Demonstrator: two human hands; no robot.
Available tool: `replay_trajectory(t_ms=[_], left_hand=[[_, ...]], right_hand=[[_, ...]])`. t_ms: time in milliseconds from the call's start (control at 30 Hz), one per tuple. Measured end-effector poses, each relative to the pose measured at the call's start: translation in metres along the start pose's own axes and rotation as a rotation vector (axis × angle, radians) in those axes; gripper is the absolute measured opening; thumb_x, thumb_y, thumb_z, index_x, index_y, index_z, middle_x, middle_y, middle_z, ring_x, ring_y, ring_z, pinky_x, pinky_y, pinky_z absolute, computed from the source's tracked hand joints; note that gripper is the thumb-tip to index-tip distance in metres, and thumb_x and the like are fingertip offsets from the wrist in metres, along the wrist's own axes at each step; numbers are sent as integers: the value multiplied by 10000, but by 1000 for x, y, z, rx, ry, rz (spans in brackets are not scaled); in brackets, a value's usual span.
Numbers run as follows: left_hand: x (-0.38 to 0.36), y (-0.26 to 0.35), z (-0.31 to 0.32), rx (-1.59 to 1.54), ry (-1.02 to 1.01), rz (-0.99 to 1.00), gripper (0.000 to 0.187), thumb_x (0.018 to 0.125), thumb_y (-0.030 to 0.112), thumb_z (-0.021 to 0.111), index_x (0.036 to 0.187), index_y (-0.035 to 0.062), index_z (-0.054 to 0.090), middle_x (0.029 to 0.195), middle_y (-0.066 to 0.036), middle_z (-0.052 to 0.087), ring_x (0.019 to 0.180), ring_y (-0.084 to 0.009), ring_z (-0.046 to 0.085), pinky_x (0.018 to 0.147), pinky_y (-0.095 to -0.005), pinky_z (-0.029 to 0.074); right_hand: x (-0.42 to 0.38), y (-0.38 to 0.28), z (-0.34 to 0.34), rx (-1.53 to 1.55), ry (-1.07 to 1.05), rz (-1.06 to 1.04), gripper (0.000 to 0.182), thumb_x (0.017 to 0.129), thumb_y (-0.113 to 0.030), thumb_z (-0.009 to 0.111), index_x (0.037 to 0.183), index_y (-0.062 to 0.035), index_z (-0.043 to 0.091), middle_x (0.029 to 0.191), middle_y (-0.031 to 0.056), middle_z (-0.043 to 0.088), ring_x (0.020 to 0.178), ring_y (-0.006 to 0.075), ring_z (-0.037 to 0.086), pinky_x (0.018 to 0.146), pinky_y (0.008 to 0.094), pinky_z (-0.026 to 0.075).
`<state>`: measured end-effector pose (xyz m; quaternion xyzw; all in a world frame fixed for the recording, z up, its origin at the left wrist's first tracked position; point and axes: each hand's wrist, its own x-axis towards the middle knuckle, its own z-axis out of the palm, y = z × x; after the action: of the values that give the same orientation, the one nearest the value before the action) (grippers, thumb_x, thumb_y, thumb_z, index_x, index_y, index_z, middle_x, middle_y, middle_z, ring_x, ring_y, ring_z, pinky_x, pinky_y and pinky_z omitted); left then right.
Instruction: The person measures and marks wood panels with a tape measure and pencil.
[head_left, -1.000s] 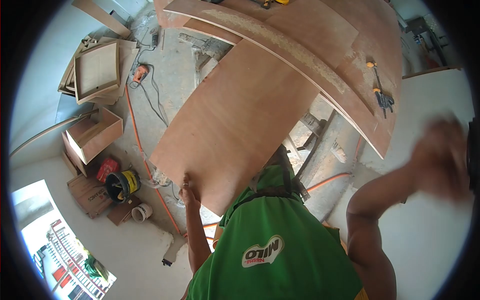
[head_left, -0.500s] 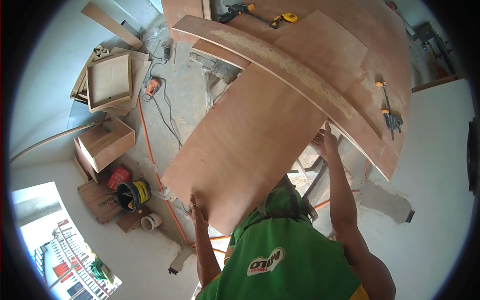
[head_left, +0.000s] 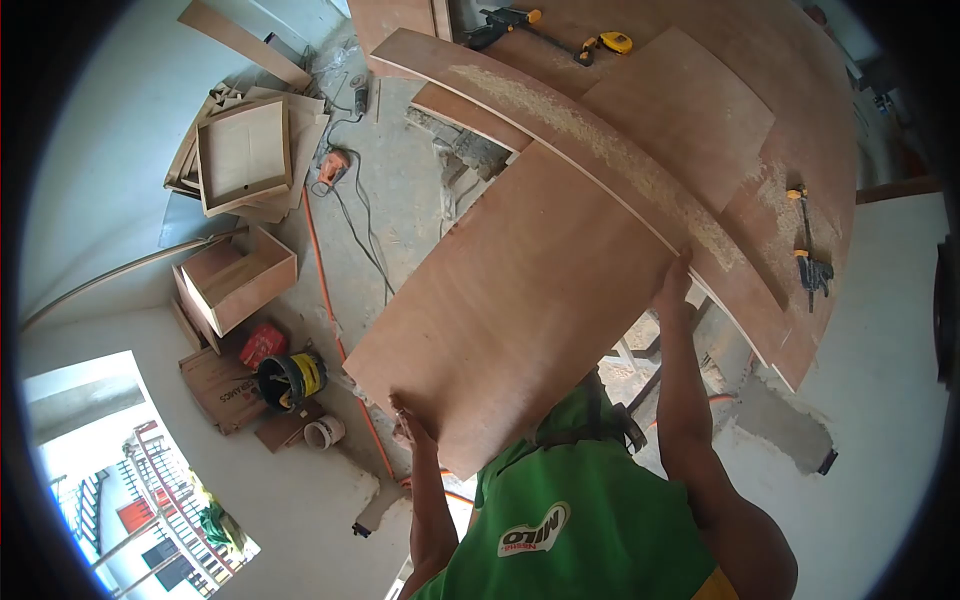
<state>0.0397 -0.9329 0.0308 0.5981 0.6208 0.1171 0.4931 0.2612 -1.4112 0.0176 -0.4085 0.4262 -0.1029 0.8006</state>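
Observation:
A large plywood panel slants across the middle, its far end against a long plywood strip that looks curved in this wide view. My left hand is closed on the panel's near left edge, with the thumb on the upper face. At the far right corner, my right hand grips the panel's edge, fingertips right by the strip. Sawdust lies along the strip, which rests on a broad plywood sheet.
Bar clamps and a yellow tape measure lie on the sheet. On the floor at left are an orange power tool with its cord, a wooden drawer box, an open wooden box and a black bucket.
The whole view has shifted, with the scene sliding right and slightly down. My right hand's fingers, earlier stretched up at the panel's corner, now close over its edge. My left hand keeps its hold.

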Motion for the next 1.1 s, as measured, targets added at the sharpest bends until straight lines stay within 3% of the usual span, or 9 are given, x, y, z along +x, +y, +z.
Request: replay_trajectory(t_ms=[100, 200, 267, 300, 400, 633, 700, 767, 1100], left_hand=[[-2, 25, 2, 77, -67, -54, 813, 784, 681, 570, 1160, -38, 608, 1111, -121, 625, 968, -219, 583, 823, -396, 466], [-4, 55, -3, 61, 47, 103, 768, 767, 681, 594, 1027, -38, 667, 940, -124, 663, 825, -226, 594, 737, -412, 469], [-16, 101, -13, 398, -16, -198, 803, 830, 644, 543, 1271, -26, 515, 1284, -136, 517, 1109, -236, 523, 960, -351, 409], [10, 87, -19, 412, -32, -190, 803, 830, 644, 543, 1271, -26, 515, 1284, -136, 517, 1109, -236, 523, 960, -351, 409], [82, 56, -45, 56, -30, 149, 733, 756, 653, 631, 920, -61, 661, 918, -129, 643, 809, -215, 581, 710, -392, 478], [178, 101, -79, 73, -275, 234, 721, 798, 608, 628, 985, -89, 620, 934, -132, 615, 756, -208, 547, 680, -354, 485], [201, 125, -95, 377, -190, 93, 850, 816, 648, 554, 1173, -123, 539, 1095, -166, 634, 918, -265, 636, 809, -379, 519], [231, 126, -111, 374, -229, 81, 840, 821, 644, 549, 1173, -118, 543, 1095, -165, 636, 917, -266, 637, 810, -379, 520], [316, 99, -194, 297, -339, 134, 788, 851, 619, 521, 1180, -96, 556, 1102, -160, 640, 919, -272, 641, 819, -386, 523]], right_hand=[[0, 9, 4, -38, 86, 24, 689, 925, -519, 477, 1338, 25, 389, 1269, 155, 518, 1104, 277, 558, 901, 394, 495], [-19, 23, 9, 37, 71, -66, 669, 922, -509, 494, 1301, 40, 435, 1232, 155, 539, 1073, 272, 571, 875, 388, 503], [-34, 36, 12, 42, 69, -106, 661, 923, -503, 498, 1298, 38, 440, 1223, 151, 542, 1068, 267, 569, 873, 388, 500], [-43, 43, 10, 37, 66, -149, 652, 923, -496, 503, 1294, 37, 445, 1214, 146, 545, 1063, 262, 567, 871, 389, 498], [-61, 87, -3, 122, 80, -145, 633, 926, -481, 510, 1280, 42, 458, 1202, 145, 549, 1052, 256, 563, 872, 385, 491], [-163, 150, 15, 143, 325, -189, 640, 916, -508, 517, 1211, 60, 512, 1123, 134, 582, 984, 210, 577, 826, 340, 496], [-206, 171, 26, 131, 341, -123, 647, 913, -517, 515, 1190, 67, 522, 1095, 128, 593, 962, 198, 584, 810, 328, 500], [-226, 191, 24, 141, 348, -132, 654, 928, -530, 470, 1275, 24, 487, 1211, 99, 561, 1058, 204, 573, 879, 332, 498], [-319, 292, 4, 145, 540, -100, 647, 896, -566, 484, 1220, -10, 548, 1180, 116, 568, 1056, 223, 556, 895, 344, 467]])
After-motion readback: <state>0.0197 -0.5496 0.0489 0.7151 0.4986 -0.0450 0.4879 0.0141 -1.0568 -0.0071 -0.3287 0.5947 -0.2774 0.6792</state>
